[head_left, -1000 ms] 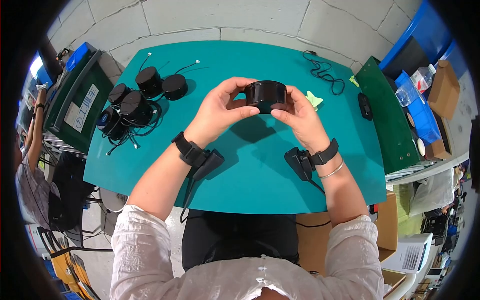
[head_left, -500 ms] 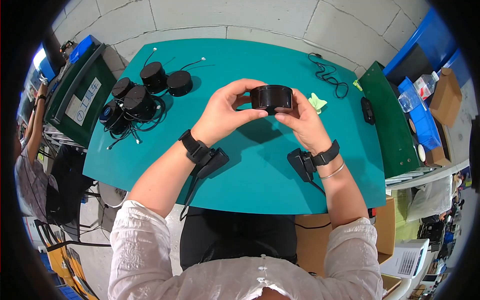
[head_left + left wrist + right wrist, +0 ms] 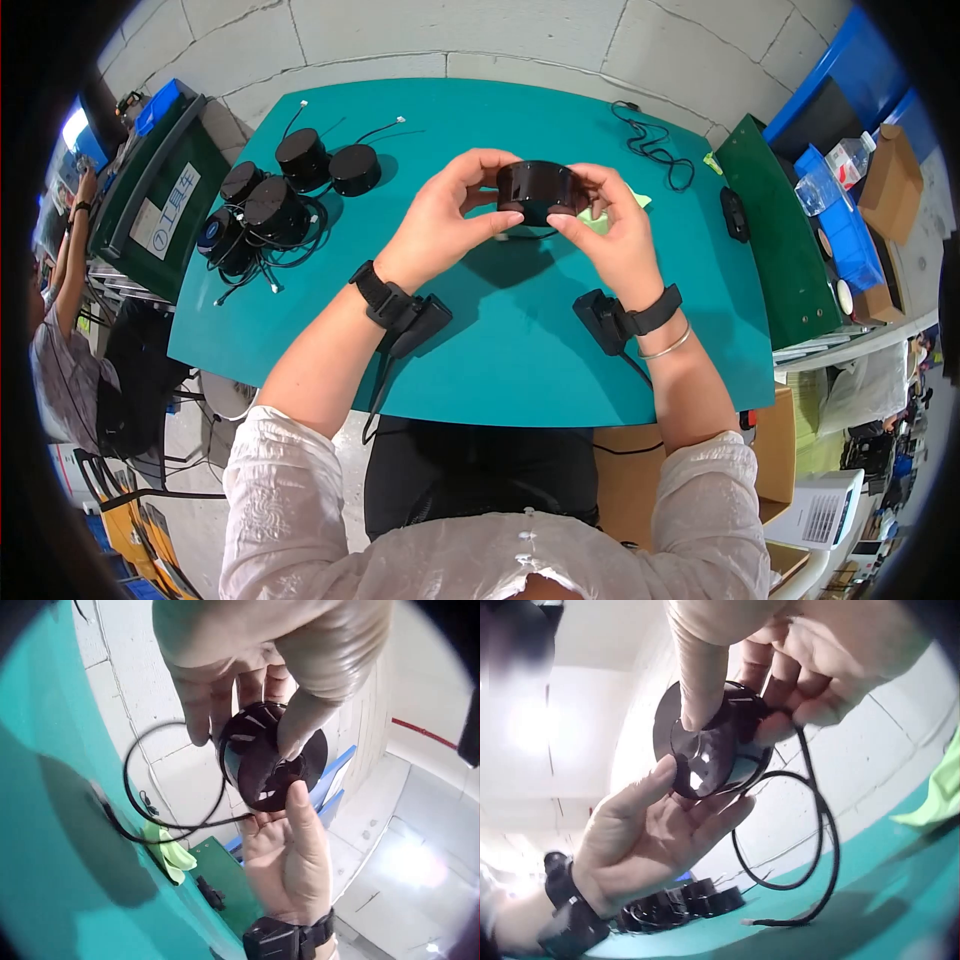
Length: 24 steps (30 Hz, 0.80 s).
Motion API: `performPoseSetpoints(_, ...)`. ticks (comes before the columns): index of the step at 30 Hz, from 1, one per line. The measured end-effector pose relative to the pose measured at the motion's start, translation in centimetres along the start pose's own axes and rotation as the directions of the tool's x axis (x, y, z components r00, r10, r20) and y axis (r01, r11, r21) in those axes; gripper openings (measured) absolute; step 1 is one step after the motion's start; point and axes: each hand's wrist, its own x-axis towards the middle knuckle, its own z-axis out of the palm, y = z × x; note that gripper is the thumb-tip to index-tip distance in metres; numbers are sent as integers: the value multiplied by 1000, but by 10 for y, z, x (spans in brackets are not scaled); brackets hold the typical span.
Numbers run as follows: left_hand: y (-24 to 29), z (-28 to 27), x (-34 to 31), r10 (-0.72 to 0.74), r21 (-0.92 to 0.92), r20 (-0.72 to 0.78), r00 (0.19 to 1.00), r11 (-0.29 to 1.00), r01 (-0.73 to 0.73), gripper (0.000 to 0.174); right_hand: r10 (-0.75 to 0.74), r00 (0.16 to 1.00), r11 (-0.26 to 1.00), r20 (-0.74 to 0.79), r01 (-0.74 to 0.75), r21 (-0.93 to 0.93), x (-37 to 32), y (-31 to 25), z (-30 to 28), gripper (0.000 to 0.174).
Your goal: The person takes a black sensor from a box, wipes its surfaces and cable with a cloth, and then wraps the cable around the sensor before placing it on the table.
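Both hands hold a glossy black cylinder [image 3: 536, 184] with a cable, raised over the green table. My left hand [image 3: 432, 228] grips its left side, thumb at the near lower edge and fingers behind. On the opposite side, my right hand [image 3: 618, 245] grips it the same way. The wrist views show both thumbs on one round face [image 3: 313, 754] of the cylinder, with fingers around its side. A thin black cable [image 3: 835, 847] loops down from it, its pale end near the tabletop.
Several similar black cylinders [image 3: 275, 208] with cables cluster at the table's [image 3: 420, 110] left. A light green cloth [image 3: 637, 202] lies behind my right hand, a coiled black cord [image 3: 655, 150] farther back. Green cabinets [image 3: 160, 200] flank the table. Another person's arm [image 3: 72, 245] shows far left.
The hands have lifted the cylinder slightly up in the head view, and my right hand now overlaps the green cloth. A bit of cable shows below the cylinder. Both grips stay.
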Motion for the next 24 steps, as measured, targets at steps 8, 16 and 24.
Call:
performPoseSetpoints(8,-11,-2,-1,-30,-118,42,999,992,35,47,-242,968,913,-68,203,-354,-1,-8,2,45)
performPoseSetpoints(16,-6,-4,0,-254,-236,124,959,931,277,44,-103,995,980,-15,99,-173,-4,-7,-1,43)
performPoseSetpoints(24,-8,0,0,-84,-85,27,996,993,86,42,-61,998,981,-26,55,-184,-2,-6,2,46)
